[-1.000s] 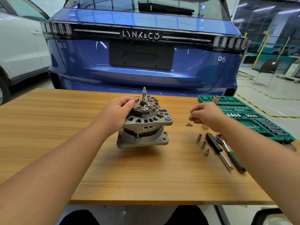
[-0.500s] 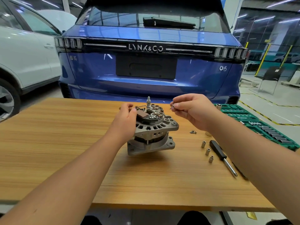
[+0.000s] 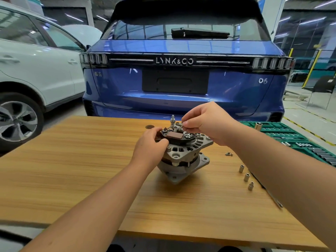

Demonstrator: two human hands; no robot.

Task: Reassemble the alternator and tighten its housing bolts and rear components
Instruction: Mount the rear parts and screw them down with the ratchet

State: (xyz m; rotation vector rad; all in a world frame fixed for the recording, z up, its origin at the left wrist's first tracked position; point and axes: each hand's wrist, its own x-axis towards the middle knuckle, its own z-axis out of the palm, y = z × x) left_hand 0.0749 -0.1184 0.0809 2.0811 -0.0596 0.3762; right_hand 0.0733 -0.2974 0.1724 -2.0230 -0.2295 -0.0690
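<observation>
Your right hand (image 3: 209, 122) has left the counter (image 3: 72, 160) beside the loose screws (image 3: 228, 154) and now pinches a small part, too small to identify, over the alternator (image 3: 183, 153) rear, beside the terminal stud (image 3: 172, 120).

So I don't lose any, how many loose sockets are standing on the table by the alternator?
3, standing in a diagonal row on the table right of the alternator: far socket, middle socket, near socket. The right forearm may hide others.

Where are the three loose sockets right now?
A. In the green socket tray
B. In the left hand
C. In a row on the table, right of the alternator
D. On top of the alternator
C: the three sockets stand in a row on the bare table, right of the alternator, outside the green tray.
</observation>
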